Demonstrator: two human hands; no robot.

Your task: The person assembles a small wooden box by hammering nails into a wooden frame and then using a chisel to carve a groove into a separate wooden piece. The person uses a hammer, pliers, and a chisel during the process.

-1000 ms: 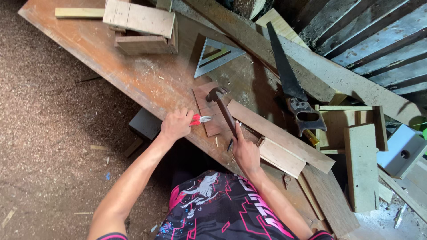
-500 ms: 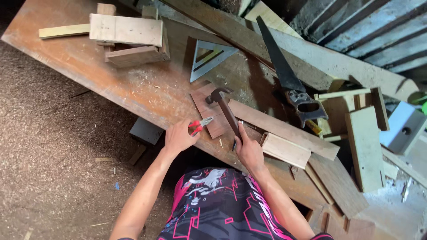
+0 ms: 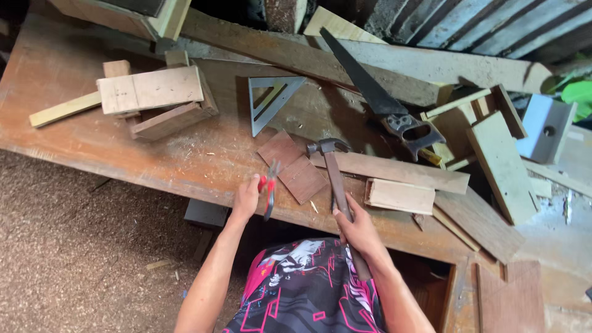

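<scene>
The right hand [image 3: 357, 231] grasps a head-heavy, rigid wooden-handled claw hammer [image 3: 336, 179] mid-handle over the small dark brown wooden boards [image 3: 293, 166], while the left hand [image 3: 248, 198] clenches light red-handled pliers [image 3: 269, 188] by their grips.

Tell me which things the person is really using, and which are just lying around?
In use:
- left hand holding red-handled pliers
- right hand gripping the hammer
- small dark wood pieces beside the pliers

Lying about:
- hand saw
- metal triangle square
- stacked wood blocks
- pale block
- long plank
</scene>
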